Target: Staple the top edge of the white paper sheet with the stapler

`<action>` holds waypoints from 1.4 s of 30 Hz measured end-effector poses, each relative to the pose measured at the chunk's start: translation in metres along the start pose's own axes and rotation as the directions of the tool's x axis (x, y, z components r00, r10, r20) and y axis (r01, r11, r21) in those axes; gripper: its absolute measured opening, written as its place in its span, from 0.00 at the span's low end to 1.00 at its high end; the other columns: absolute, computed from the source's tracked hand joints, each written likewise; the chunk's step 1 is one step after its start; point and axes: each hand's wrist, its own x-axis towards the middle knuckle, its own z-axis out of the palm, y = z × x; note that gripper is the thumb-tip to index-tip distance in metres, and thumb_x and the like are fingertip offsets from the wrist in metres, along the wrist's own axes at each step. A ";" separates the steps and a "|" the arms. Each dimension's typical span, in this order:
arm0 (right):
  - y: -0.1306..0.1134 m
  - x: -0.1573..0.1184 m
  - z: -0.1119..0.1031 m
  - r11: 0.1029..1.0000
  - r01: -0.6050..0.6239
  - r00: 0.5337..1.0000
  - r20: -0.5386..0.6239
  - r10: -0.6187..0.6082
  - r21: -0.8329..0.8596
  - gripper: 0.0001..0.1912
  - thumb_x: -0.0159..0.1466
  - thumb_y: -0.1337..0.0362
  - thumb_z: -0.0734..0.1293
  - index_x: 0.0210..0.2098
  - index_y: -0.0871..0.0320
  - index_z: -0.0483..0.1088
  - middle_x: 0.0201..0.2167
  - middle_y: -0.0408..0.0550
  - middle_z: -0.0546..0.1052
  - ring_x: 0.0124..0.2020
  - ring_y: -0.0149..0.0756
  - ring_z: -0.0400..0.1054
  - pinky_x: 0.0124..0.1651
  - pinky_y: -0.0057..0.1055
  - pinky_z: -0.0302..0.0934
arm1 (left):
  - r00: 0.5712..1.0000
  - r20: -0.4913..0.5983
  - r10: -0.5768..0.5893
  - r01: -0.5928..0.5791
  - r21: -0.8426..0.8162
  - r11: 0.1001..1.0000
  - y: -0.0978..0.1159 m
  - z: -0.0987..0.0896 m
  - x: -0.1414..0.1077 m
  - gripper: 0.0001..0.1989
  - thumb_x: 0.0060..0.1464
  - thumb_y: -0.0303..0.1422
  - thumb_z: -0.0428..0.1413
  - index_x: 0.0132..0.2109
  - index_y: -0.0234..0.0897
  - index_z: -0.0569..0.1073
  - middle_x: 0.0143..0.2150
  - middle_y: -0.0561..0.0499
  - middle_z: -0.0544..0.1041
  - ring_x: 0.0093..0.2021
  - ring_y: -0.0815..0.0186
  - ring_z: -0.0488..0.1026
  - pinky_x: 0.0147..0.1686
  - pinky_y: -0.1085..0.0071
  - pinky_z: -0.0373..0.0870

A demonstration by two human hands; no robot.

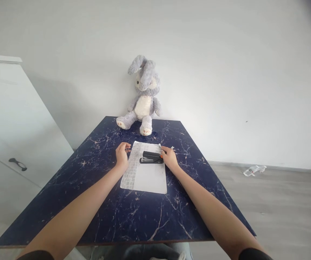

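A white sheet of paper [150, 179] with a patterned strip down its left side lies on the dark blue marbled table [134, 220]. Across its upper part rests a black stapler [152, 157] with an orange bit at its right end. My left hand [122, 154] is beside the paper's upper left edge, fingers curved and apart, holding nothing. My right hand [169, 157] is at the paper's upper right edge, next to the stapler's orange end; its fingertips are bent together, and what is between them is too small to make out.
A grey plush rabbit [144, 104] sits at the table's far edge against the white wall. To the left stands a white cabinet [17, 119] with a dark handle. A clear plastic item [254, 170] lies on the floor at the right.
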 end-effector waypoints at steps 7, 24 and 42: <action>-0.005 -0.001 -0.004 1.000 0.012 1.000 -0.006 -0.012 -0.024 0.22 0.67 0.70 0.60 0.53 0.58 0.81 0.59 0.52 0.80 0.62 0.42 0.72 0.68 0.35 0.60 | 0.984 0.156 0.089 -0.129 0.268 0.955 0.000 -0.003 0.000 0.12 0.57 0.40 0.53 0.34 0.39 0.77 0.40 0.45 0.79 0.44 0.57 0.76 0.44 0.64 0.75; -0.001 0.001 -0.029 0.999 0.023 1.000 -0.006 -0.023 -0.034 0.04 0.62 0.64 0.71 0.33 0.57 0.77 0.32 0.48 0.82 0.35 0.39 0.76 0.42 0.30 0.65 | 0.677 0.661 -0.323 -0.685 0.727 0.053 0.030 -0.002 -0.051 0.30 0.68 0.43 0.48 0.72 0.38 0.67 0.74 0.32 0.63 0.74 0.34 0.57 0.66 0.36 0.57; 0.015 0.003 -0.070 0.916 -0.038 0.999 0.015 0.047 -0.400 0.13 0.65 0.67 0.68 0.46 0.57 0.82 0.46 0.61 0.80 0.47 0.49 0.76 0.47 0.37 0.67 | 0.532 0.783 -0.323 -0.772 0.605 0.195 0.037 0.008 -0.071 0.31 0.71 0.51 0.44 0.73 0.44 0.65 0.79 0.40 0.52 0.79 0.39 0.43 0.71 0.30 0.42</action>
